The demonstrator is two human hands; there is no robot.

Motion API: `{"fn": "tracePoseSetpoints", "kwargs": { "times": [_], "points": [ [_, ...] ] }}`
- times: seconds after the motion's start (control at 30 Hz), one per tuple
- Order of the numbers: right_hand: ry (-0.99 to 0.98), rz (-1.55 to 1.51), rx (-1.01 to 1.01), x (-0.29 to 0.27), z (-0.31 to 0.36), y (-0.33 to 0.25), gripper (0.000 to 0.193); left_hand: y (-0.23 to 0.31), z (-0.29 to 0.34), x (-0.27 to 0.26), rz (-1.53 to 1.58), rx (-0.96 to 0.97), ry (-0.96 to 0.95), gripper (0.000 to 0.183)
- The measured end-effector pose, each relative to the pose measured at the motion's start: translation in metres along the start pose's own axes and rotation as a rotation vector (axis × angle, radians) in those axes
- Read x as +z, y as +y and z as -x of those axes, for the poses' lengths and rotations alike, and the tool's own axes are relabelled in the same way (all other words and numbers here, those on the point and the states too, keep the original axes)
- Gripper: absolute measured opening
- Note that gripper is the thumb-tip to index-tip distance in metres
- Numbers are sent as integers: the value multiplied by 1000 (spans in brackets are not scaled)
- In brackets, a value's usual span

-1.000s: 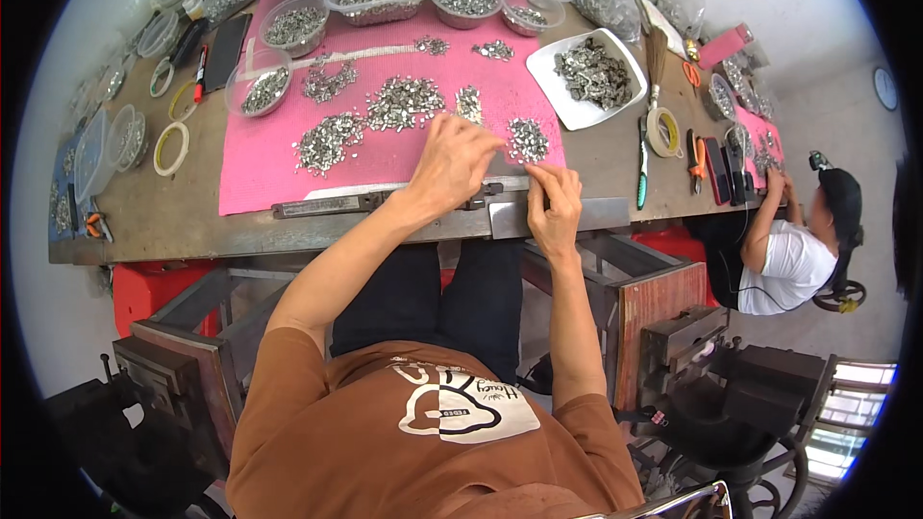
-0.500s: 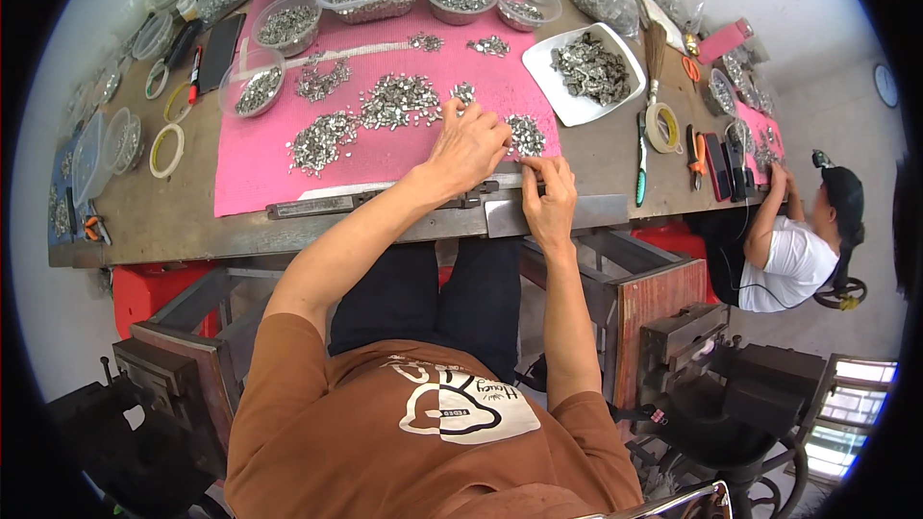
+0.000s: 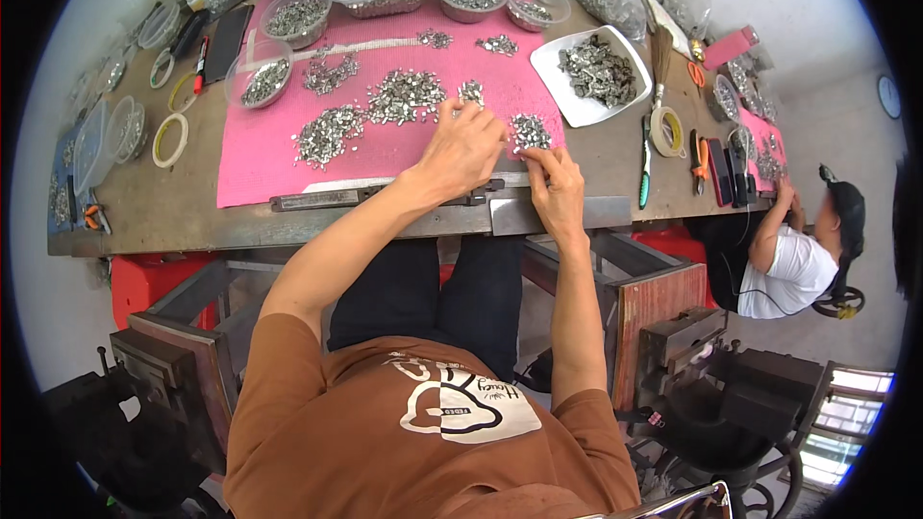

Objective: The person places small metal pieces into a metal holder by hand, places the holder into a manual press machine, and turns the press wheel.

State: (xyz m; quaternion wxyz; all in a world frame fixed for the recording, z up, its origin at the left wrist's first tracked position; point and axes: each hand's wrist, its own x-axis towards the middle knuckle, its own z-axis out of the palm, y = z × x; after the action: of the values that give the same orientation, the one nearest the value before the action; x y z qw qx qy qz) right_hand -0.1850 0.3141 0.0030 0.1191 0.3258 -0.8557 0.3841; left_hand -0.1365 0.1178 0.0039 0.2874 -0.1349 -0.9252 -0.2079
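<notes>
Small silvery metal pieces lie in several heaps on a pink ribbed mat (image 3: 255,168). My left hand (image 3: 463,146) is over the mat with its fingers curled together, just nearer me than a small heap (image 3: 470,92). What its fingers pinch, if anything, is hidden. At the near edge of another heap (image 3: 530,133), my right hand (image 3: 558,187) has thumb and fingertips drawn together; any piece between them is too small to make out. Left of my hands lie two bigger heaps, a middle one (image 3: 406,96) and a left one (image 3: 329,136).
A white dish (image 3: 548,62) of darker pieces stands at the right, and clear tubs (image 3: 380,2) of pieces line the back. A metal bar (image 3: 322,200) runs along the near edge. Further right are a tape roll (image 3: 665,131), pliers (image 3: 700,161) and a seated person (image 3: 788,264).
The whole view has shifted slightly. My right fingertips have come closer to the heap beside them. My left hand stays curled and has moved only a little to the left.
</notes>
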Motion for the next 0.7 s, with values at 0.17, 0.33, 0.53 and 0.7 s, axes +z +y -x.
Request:
{"fn": "tracePoseSetpoints", "kwargs": {
  "times": [0.17,0.33,0.53,0.7],
  "points": [
    [-83,146,-170,-4,-8,1,13,6,45,-41,140,-127,38,6],
    [-132,129,-128,-8,-13,1,10,7,71,-53,228,-125,9,10],
    [-137,123,-90,-7,-12,3,10,9,68,-49,171,-82,-20,11],
    [-52,39,-88,-11,-5,3,9,13,66,-49,144,-72,-14,13]
  ]
}}
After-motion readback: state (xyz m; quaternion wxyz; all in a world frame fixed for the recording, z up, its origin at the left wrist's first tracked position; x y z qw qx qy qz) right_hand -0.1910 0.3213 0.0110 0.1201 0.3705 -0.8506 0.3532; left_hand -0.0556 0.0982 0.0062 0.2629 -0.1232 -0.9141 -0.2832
